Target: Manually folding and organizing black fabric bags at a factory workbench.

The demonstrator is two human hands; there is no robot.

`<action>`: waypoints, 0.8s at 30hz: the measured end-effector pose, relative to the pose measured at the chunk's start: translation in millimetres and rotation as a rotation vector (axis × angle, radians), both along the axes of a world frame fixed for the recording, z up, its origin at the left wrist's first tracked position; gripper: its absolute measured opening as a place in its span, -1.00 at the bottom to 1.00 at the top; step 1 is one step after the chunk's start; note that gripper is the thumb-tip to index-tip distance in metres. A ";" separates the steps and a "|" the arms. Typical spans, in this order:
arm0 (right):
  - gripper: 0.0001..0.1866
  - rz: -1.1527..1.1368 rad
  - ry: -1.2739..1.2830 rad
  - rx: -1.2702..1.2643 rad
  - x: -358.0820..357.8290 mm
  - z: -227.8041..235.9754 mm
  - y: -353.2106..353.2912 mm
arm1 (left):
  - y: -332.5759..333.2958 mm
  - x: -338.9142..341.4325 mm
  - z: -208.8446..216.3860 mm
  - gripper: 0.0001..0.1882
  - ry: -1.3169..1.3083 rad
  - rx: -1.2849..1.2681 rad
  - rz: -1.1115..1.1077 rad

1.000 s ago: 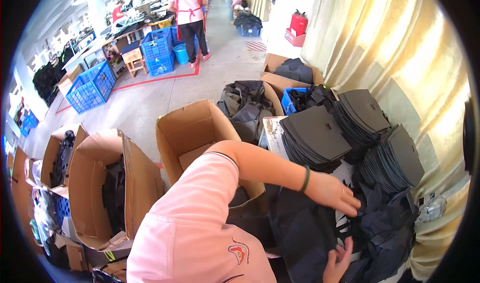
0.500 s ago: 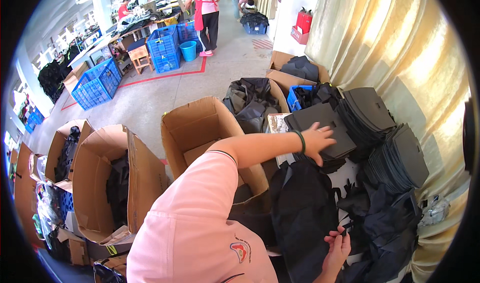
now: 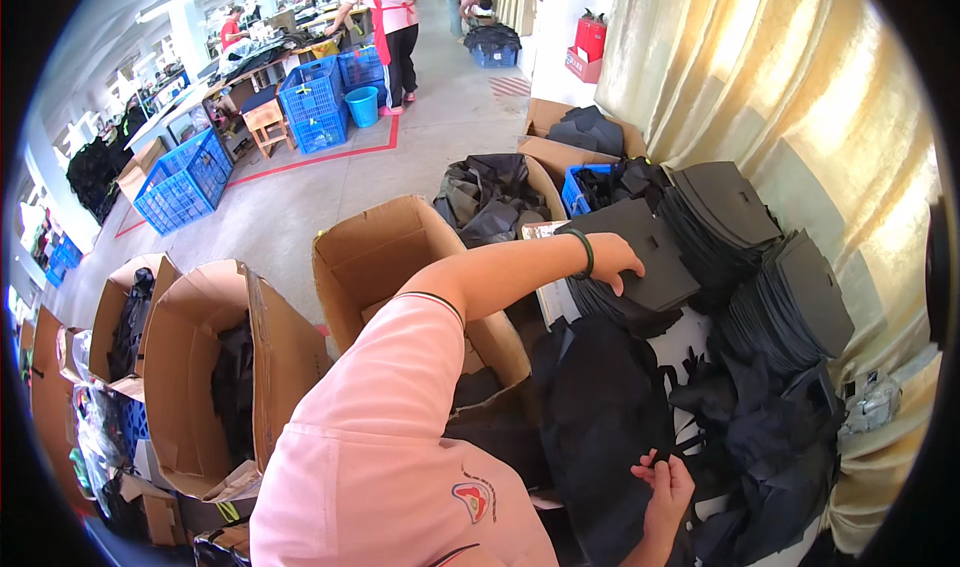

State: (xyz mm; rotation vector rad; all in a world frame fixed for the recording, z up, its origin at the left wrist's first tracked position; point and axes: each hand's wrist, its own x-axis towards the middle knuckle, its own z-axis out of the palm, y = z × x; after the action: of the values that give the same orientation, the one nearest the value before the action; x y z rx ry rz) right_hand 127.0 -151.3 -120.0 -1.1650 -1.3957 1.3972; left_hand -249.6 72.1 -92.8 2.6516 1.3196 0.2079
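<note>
My left hand (image 3: 612, 259), a dark green band at its wrist, reaches across to the top of a stack of flat black panels (image 3: 655, 242). Its fingers are bent down over the top panel, thumb apart, and I see nothing gripped. Lower down, my right hand (image 3: 668, 479) has thumb and fingertips pinched together on a small bit of black fabric. Beneath and beside it spreads a long black fabric piece (image 3: 595, 407), which looks like a bag. To its right lies a heap of crumpled black fabric (image 3: 775, 447) with loose straps.
Two more stacks of black panels (image 3: 725, 202) stand by the curtain (image 3: 800, 97). An open cardboard box (image 3: 375, 257) sits left of my arm, with another box (image 3: 180, 367) farther left. Behind are blue crates (image 3: 315, 97) and a co-worker in a red apron (image 3: 390, 17).
My left hand has gone from spread fingers to bent ones, drawing slightly left on the panel stack. My right hand has shifted a little left, still pinched. The view has turned slightly.
</note>
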 end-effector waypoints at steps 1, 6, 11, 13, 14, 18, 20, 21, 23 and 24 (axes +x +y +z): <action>-0.79 -0.009 -0.005 -0.018 0.8 0.7 -0.1 | -0.6 1.1 -0.7 -0.38 0.011 0.001 -0.009; -0.85 -0.136 -0.012 0.015 1.8 -4.3 3.0 | -9.0 4.2 -6.6 -0.44 -0.042 0.021 0.032; -0.88 -0.241 0.001 0.125 -3.1 -17.5 9.9 | -27.7 2.0 -3.3 -0.46 -0.329 0.200 0.134; -0.89 -0.334 -0.018 0.159 5.1 -20.0 9.7 | -53.8 29.1 25.7 -0.49 -0.550 0.255 0.124; -0.89 -0.394 -0.035 0.193 7.7 -19.4 10.1 | -77.9 46.1 50.6 -0.50 -0.637 0.197 0.146; -0.86 -0.575 -0.069 0.347 7.2 4.1 21.9 | -125.1 100.7 57.7 -0.55 -0.870 -0.117 -0.095; -0.84 -0.623 0.023 0.336 -2.7 10.3 31.6 | -137.7 109.9 52.7 -0.57 -0.886 -0.230 -0.183; -0.85 -0.645 0.042 0.305 -10.7 18.1 33.7 | -139.5 111.7 47.8 -0.58 -0.890 -0.274 -0.196; -0.90 -0.583 0.061 0.313 -15.3 20.6 40.3 | -142.4 107.4 39.4 -0.60 -0.882 -0.359 -0.182; -0.91 -0.554 0.086 0.349 -12.5 14.5 42.6 | -140.0 107.0 33.6 -0.60 -0.869 -0.403 -0.161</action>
State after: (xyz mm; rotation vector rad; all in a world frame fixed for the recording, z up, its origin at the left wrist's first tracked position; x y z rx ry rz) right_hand 114.5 -108.6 -105.5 -1.1275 -1.0859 0.7696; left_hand -142.7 -67.9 -59.2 1.9268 0.7462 0.8466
